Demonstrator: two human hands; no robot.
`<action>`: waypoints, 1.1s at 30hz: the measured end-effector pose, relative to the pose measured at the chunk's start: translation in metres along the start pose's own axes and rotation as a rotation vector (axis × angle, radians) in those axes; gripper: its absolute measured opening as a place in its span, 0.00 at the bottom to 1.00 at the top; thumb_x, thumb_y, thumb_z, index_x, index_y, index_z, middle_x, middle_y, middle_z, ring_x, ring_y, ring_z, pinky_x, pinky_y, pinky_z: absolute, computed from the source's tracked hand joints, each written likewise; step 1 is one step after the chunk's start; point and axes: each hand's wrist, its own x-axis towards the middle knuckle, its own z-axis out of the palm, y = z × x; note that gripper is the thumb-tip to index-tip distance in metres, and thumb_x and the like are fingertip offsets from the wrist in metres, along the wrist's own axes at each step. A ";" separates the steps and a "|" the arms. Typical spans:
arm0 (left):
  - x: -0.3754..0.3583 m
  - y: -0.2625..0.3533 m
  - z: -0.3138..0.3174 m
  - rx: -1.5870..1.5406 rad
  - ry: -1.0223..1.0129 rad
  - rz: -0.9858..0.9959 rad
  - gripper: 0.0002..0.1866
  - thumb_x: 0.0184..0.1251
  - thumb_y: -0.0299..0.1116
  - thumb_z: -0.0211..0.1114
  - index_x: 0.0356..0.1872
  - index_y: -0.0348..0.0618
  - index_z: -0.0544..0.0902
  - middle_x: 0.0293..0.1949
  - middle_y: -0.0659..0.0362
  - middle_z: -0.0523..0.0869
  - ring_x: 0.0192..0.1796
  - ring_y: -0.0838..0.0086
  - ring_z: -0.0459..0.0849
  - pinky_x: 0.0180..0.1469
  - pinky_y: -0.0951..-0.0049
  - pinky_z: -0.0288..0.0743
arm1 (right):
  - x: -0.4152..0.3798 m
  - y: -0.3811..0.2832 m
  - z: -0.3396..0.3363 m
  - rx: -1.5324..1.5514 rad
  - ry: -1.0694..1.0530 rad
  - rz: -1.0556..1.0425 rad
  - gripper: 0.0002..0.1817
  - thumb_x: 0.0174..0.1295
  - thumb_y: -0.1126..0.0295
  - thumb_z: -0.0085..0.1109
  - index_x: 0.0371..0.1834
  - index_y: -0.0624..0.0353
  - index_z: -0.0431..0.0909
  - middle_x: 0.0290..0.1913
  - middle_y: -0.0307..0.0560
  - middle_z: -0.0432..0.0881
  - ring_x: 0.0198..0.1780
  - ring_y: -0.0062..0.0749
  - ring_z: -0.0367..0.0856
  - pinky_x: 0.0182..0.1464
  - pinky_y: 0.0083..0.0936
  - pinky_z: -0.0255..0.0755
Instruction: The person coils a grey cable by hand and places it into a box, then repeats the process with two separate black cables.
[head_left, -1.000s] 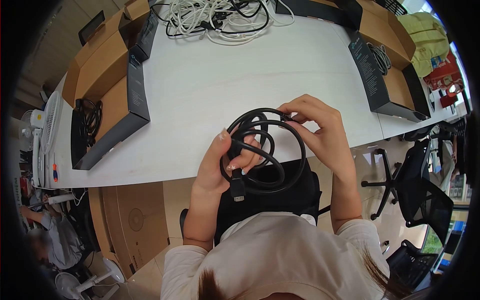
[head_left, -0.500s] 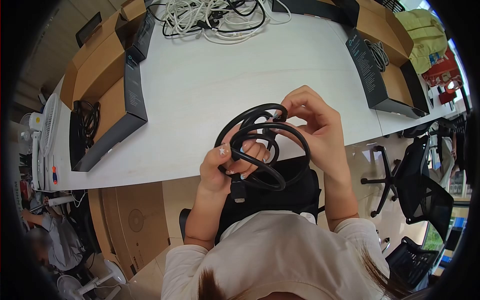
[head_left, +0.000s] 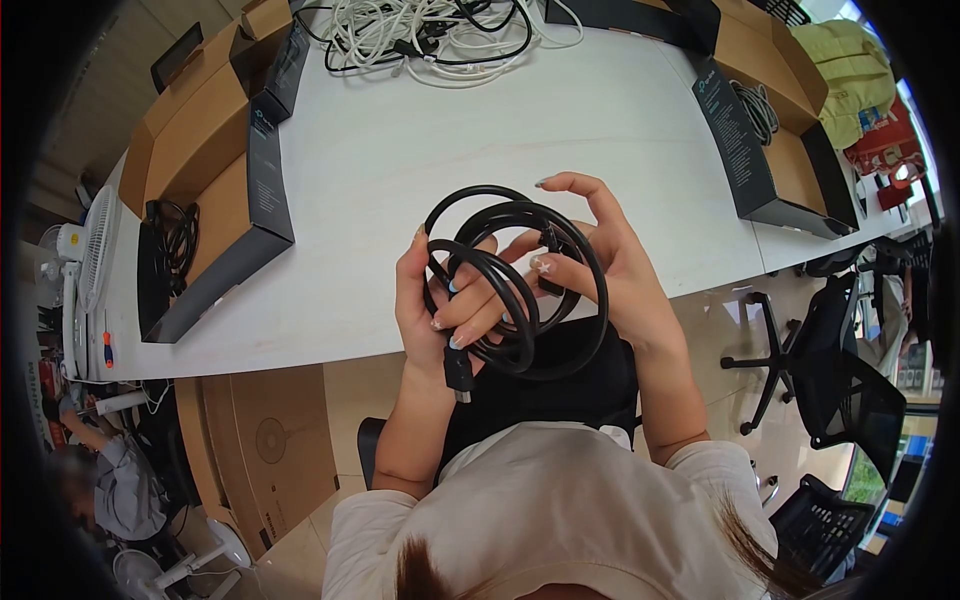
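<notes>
Loops of a thick black cable [head_left: 597,300] hang between my two hands, just off the table's near edge. My left hand [head_left: 430,305] is closed round the left side of the coil, its fingers passing through the loops. Below those fingers a plug [head_left: 458,372] with a metal tip points down. My right hand [head_left: 620,275] grips the right side of the coil between thumb and fingers, its index finger raised and bent. A dark connector end [head_left: 549,240] shows by the right thumb, partly hidden by the loops.
On the white table [head_left: 400,200], an open box [head_left: 265,185] at left holds a bundled black cable [head_left: 178,245]. Another open box [head_left: 745,165] at right holds a grey cable [head_left: 757,112]. Tangled white and black cables [head_left: 430,45] lie at the back. A screwdriver [head_left: 108,348] lies far left.
The coil has turned and its loops are gathered closer together. My left fingers have moved further through the loops. My right index finger has lifted, and its thumb has shifted down.
</notes>
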 end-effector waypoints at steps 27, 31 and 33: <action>-0.014 0.014 -0.006 0.583 0.137 -0.059 0.27 0.61 0.41 0.50 0.54 0.28 0.69 0.33 0.55 0.76 0.46 0.66 0.80 0.46 0.69 0.75 | -0.003 0.005 -0.004 -0.684 0.056 -0.270 0.24 0.58 0.79 0.56 0.61 0.56 0.73 0.35 0.46 0.76 0.34 0.28 0.73 0.39 0.20 0.69; -0.011 0.008 -0.001 0.751 0.276 0.017 0.22 0.66 0.44 0.52 0.45 0.31 0.73 0.24 0.61 0.74 0.33 0.69 0.82 0.42 0.69 0.75 | -0.001 0.004 -0.005 -0.756 0.059 -0.221 0.23 0.59 0.78 0.56 0.60 0.56 0.74 0.35 0.45 0.77 0.32 0.25 0.73 0.37 0.19 0.69; -0.010 0.011 -0.001 0.796 0.269 0.001 0.19 0.66 0.42 0.52 0.43 0.31 0.74 0.23 0.61 0.73 0.32 0.70 0.82 0.41 0.70 0.76 | -0.001 0.002 -0.002 -0.591 0.058 -0.151 0.21 0.60 0.77 0.56 0.59 0.57 0.74 0.36 0.44 0.78 0.32 0.22 0.74 0.36 0.17 0.70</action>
